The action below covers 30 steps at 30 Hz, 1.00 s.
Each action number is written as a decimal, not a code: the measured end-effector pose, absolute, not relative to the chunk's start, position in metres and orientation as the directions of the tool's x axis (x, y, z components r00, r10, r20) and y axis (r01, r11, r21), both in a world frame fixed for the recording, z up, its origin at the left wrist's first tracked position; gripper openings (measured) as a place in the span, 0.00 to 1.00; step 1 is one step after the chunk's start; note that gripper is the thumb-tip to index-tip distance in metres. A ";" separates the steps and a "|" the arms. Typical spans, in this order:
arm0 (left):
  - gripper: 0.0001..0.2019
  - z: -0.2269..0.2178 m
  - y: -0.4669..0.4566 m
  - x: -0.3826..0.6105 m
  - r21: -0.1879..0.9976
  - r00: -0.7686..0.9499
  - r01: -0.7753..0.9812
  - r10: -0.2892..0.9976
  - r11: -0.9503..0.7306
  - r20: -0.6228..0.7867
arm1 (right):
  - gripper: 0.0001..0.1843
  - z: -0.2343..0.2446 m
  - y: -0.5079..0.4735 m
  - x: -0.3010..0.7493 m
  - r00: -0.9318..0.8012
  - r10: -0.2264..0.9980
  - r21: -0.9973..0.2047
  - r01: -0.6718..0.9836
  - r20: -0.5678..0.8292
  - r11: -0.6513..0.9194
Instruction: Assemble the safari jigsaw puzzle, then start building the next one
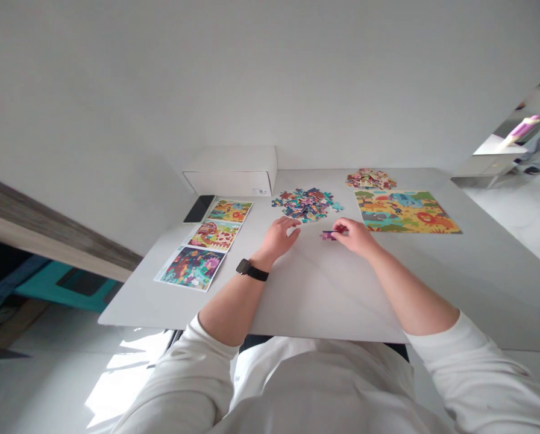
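My right hand (352, 236) is closed in a pinch at a small purple jigsaw puzzle piece (326, 235), just above or on the table in front of the pile. Whether a second piece lies under its fingertips I cannot tell. My left hand (279, 238) rests near the table with thumb and fingers apart, holding nothing visible. Just beyond both hands lies a heap of blue, teal and brown jigsaw pieces (307, 205). A black watch (252, 269) is on my left wrist.
An assembled animal puzzle (408, 211) lies at the right, with a second heap of pieces (370, 179) behind it. A printed picture sheet (195, 267) and a dark phone-like object (199, 208) are at the left. The white box (229, 182) stands against the wall on the white table (324, 301).
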State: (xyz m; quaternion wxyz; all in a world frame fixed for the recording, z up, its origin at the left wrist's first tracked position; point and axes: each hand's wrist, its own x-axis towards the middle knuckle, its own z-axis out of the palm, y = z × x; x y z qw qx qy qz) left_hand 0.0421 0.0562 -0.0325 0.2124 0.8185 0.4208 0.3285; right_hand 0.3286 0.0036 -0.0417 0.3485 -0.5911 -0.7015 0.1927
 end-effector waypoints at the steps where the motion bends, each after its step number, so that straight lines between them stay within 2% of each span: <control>1: 0.12 -0.031 0.053 0.044 0.663 0.446 0.510 0.828 -0.548 0.341 | 0.10 -0.040 0.002 0.326 -0.049 0.970 -0.754 0.620 0.238 0.217; 4: 0.16 -0.027 0.041 0.054 0.779 0.486 0.390 0.828 -0.491 0.279 | 0.17 -0.035 -0.002 0.315 -0.059 0.982 -0.880 0.436 0.180 0.187; 8: 0.17 -0.025 0.029 0.065 0.858 0.537 0.277 0.810 -0.433 0.235 | 0.26 -0.032 -0.006 0.304 -0.119 0.987 -0.942 0.305 0.111 0.143; 12: 0.08 -0.027 0.027 0.068 0.918 0.565 0.211 0.808 -0.337 0.167 | 0.30 -0.035 -0.007 0.301 -0.120 0.987 -0.957 0.256 0.105 0.133; 15: 0.06 -0.032 0.033 0.067 0.954 0.505 0.160 0.851 -0.255 0.143 | 0.32 -0.039 -0.006 0.303 -0.099 0.990 -0.970 0.214 0.099 0.118; 18: 0.05 -0.036 0.039 0.067 0.974 0.455 0.104 0.880 -0.203 0.135 | 0.32 -0.043 -0.005 0.304 -0.092 0.992 -0.974 0.200 0.091 0.108; 22: 0.06 -0.038 0.041 0.069 0.991 0.497 0.019 0.861 -0.131 0.104 | 0.30 -0.044 -0.004 0.305 -0.087 0.992 -0.968 0.229 0.087 0.105; 25: 0.05 -0.034 0.038 0.069 0.985 0.509 0.081 0.856 -0.150 0.089 | 0.29 -0.041 -0.006 0.303 -0.067 0.994 -0.972 0.215 0.081 0.094; 30: 0.06 -0.025 0.032 0.066 0.916 0.556 0.275 0.825 -0.293 0.097 | 0.31 -0.033 -0.010 0.299 -0.048 0.997 -0.989 0.137 0.053 0.059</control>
